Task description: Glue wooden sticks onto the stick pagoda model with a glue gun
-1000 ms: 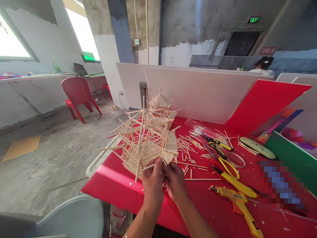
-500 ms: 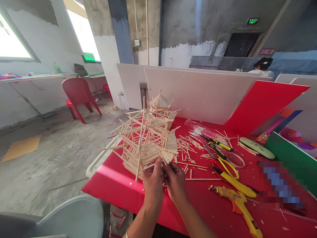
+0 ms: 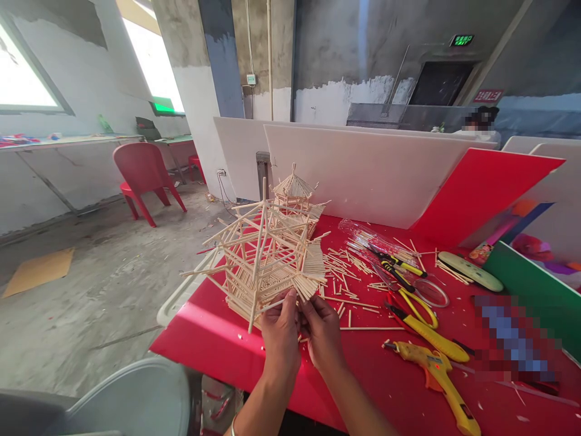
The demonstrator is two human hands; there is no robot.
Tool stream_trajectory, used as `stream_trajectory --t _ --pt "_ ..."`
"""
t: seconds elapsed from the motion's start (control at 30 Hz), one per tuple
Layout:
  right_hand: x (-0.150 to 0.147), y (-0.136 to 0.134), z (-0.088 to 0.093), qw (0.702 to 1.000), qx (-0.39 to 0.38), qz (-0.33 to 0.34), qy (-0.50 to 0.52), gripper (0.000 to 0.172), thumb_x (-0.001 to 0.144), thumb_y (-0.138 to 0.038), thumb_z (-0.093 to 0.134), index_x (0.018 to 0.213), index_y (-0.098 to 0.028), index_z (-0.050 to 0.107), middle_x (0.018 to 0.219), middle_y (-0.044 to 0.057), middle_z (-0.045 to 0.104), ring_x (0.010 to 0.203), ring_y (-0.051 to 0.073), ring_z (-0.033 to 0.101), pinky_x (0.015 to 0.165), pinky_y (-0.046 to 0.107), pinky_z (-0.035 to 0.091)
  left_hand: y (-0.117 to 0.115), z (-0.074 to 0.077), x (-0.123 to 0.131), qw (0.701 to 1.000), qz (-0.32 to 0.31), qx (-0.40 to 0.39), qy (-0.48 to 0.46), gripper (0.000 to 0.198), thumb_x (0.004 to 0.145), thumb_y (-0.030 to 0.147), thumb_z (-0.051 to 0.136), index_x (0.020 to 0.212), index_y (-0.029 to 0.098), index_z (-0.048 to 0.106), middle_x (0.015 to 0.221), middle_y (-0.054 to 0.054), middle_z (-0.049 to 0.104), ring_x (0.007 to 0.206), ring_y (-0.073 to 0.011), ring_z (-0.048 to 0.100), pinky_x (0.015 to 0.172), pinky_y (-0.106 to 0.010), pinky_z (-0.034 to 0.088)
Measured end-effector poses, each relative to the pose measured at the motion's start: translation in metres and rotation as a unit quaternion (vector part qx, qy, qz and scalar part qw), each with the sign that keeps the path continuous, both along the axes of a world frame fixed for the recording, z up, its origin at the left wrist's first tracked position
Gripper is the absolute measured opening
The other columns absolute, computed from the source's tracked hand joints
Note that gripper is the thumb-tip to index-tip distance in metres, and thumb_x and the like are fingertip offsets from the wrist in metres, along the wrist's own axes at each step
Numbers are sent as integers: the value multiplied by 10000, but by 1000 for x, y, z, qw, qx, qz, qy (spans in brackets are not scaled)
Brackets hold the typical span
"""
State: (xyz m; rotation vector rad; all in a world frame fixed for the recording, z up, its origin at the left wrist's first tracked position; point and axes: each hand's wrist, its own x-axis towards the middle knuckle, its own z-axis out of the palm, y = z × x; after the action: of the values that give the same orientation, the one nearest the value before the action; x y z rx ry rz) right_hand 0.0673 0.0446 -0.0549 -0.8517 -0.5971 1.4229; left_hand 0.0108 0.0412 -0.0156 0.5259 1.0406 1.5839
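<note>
A pagoda model [image 3: 267, 260] built of thin wooden sticks stands at the near left of the red table, its front roof an open frame of sticks. At its lower front corner a small fan of sticks [image 3: 306, 287] juts out. My left hand [image 3: 281, 321] is closed, thumb on top, pinching the model's edge just below that fan. Close beside it, my right hand [image 3: 323, 327] has its fingers pressed together at the underside of the same fan. The fingertips of both hands are partly hidden. Behind rises a finished tiered roof [image 3: 294, 184] of sticks.
Loose sticks [image 3: 340, 266] lie right of the model. Farther right are black-and-yellow pliers [image 3: 399, 266], yellow-handled scissors [image 3: 420, 307], a yellow-handled cutter [image 3: 436, 338] and a yellow glue gun [image 3: 433, 369]. White boards [image 3: 354, 169] stand behind; a grey bin [image 3: 136, 393] is at lower left.
</note>
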Motion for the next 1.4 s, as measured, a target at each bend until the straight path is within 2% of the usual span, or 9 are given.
stream_trajectory --t 0.23,0.5,0.73,0.83,1.0,1.23,1.4 --pt "0 1 0 1000 7 -1 -11 330 734 -449 779 688 -182 591 532 -64 498 462 58 399 433 192 296 -1 3 0 1000 0 -6 -15 317 718 389 769 613 179 555 416 91 381 376 -55 302 376 -183 266" --pt "4 -3 4 1000 16 2 -21 336 740 -459 760 669 -184 579 523 -61 492 447 58 371 418 201 255 -1 9 5 998 24 -57 -24 518 737 466 720 418 197 414 351 58 366 347 -75 342 365 -214 277" --pt "8 -5 6 999 16 3 -34 310 752 -456 741 703 -182 605 554 -54 497 453 63 382 411 208 272 2 21 8 992 27 -110 -63 480 691 419 716 415 224 375 333 79 312 306 -84 316 331 -231 248" --pt "9 -6 7 999 19 2 -45 313 746 -455 746 690 -180 606 550 -56 490 453 59 369 409 203 272 3 22 7 993 39 -89 -63 451 667 367 733 435 220 375 356 93 310 313 -65 280 335 -222 229" --pt "12 -9 13 998 22 9 -65 290 743 -457 740 733 -185 642 560 -49 520 459 65 384 412 196 284 0 20 5 995 36 -58 -66 391 670 311 721 440 191 429 390 73 373 352 -51 303 367 -207 235" --pt "14 -14 27 995 49 19 -89 270 756 -462 719 732 -197 671 619 -17 598 507 94 477 451 215 351 -3 17 3 996 32 -42 -69 330 671 268 704 455 181 469 417 64 397 389 -53 328 388 -196 260" --pt "14 -15 24 992 56 21 -107 240 776 -443 705 782 -204 690 641 -17 621 534 104 514 484 223 394 -5 17 3 996 27 -38 -70 283 663 250 708 488 177 498 429 65 410 399 -54 341 387 -183 261"
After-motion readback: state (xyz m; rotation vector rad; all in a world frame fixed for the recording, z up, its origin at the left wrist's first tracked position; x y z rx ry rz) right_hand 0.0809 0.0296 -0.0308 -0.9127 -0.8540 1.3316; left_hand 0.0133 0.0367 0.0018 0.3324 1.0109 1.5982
